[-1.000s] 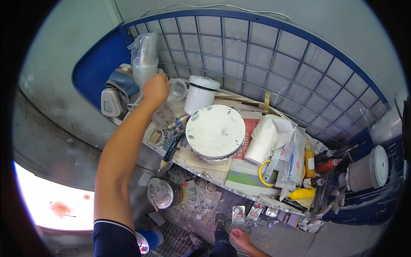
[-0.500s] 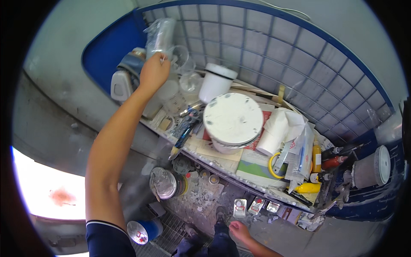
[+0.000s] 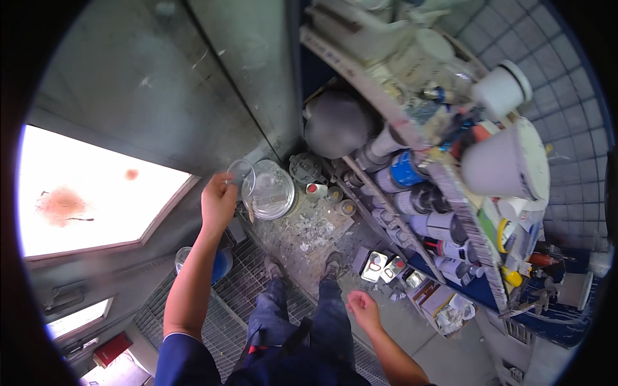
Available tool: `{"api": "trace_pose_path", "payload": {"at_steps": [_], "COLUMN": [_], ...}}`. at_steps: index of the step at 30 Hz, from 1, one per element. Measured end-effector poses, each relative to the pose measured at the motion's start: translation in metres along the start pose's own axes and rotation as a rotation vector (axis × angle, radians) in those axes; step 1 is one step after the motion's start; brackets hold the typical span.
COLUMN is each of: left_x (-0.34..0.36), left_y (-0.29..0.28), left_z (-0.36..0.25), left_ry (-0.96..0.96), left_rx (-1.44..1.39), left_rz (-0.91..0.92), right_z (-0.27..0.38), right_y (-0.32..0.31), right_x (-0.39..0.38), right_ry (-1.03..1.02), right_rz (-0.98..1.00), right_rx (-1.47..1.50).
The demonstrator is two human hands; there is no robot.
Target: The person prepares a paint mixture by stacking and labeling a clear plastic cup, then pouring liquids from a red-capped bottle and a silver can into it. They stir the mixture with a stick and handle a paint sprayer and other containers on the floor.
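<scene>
My left hand (image 3: 219, 201) pinches a clear plastic cup (image 3: 242, 178) by its side, with the round rim showing past my fingers. The cup hangs above a large round metal can (image 3: 270, 191) on the floor, overlapping its lid edge in the head view. My right hand (image 3: 365, 309) is held low in front of my right leg, its fingers loosely curled with nothing seen in them. It is nearest to a pair of small rectangular tins (image 3: 374, 266) on the floor.
To the right rises a shelf unit (image 3: 450, 193) holding a white bucket (image 3: 503, 161), a white lidded container (image 3: 504, 90) and several cans below, including a blue one (image 3: 407, 169). A floor grating (image 3: 222, 299) lies at my left. A cardboard box (image 3: 438, 307) stands beside the shelf.
My left hand has moved from the top shelf, near a plastic-wrapped item, down and out over the floor can, now with the clear cup. The view has swung left; my right hand stays low.
</scene>
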State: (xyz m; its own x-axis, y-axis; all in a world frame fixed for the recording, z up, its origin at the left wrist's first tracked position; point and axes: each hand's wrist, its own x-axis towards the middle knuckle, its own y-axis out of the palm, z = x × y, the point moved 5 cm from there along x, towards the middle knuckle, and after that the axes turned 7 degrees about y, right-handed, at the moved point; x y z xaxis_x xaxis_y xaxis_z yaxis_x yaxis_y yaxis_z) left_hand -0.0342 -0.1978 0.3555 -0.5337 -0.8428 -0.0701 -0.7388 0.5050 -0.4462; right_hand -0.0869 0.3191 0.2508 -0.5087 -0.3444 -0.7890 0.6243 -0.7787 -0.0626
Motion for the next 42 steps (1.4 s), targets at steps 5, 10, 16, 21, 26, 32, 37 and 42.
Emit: {"api": "trace_pose_path", "payload": {"at_steps": [5,10,16,21,26,32,37,42], "left_x": [0.042,0.093,0.145,0.158,0.144,0.114,0.104,0.090], "left_y": [0.026,0.084,0.125,0.131,0.139,0.138,0.160,0.153], "left_z": [0.177,0.254,0.342,0.381,0.364,0.434,0.428,0.425], "left_ry": [-0.015,0.023,0.103,0.103,-0.051,-0.073,-0.176,-0.220], "left_rx": [0.206,0.355,0.345,0.214,0.107,-0.287,-0.440,-0.389], "left_rz": [-0.041,0.000,0.051,0.094,0.155,-0.102,0.085,0.114], "right_z": [-0.042,-0.048,-0.027,0.022,0.060,0.078,0.086,0.084], "right_y": [0.057,0.103,0.146,0.192,0.233,0.285,0.310,0.307], "right_x": [0.050,0.164,0.347,0.439,0.490,0.529,0.527,0.518], "right_ry": [-0.037,-0.253,-0.492,-0.636,-0.767,-0.788,-0.780,-0.858], "right_rz": [0.058,0.048,0.002,0.109,0.189,0.172,0.187,0.139], "right_rx": [-0.193,-0.320,-0.307,-0.107,-0.078,-0.135,-0.296,-0.373]}}
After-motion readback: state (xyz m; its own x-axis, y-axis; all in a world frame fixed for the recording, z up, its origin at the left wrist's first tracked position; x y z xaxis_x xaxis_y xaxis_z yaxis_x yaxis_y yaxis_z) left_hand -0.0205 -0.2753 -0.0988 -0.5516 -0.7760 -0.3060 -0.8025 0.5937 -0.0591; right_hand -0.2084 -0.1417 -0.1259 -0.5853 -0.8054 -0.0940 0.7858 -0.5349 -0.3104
